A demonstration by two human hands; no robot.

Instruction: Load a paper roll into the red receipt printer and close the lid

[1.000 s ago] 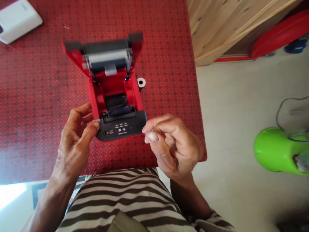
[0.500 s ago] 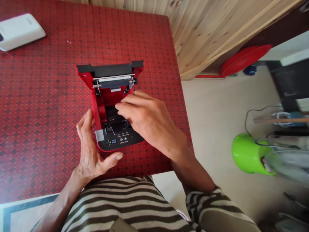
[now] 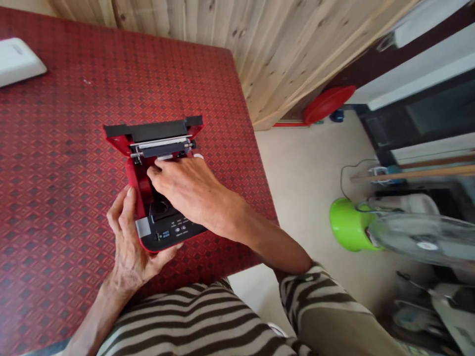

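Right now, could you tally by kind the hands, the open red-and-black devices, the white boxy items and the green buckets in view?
Hands: 2, the left hand and the right hand
Open red-and-black device: 1
White boxy item: 1
Green bucket: 1
Total: 5

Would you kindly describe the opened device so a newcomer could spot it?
On the red patterned table, the left hand holds a red and black device; the right hand partly covers it. Its raised lid distinguishes it from the white object, far left.
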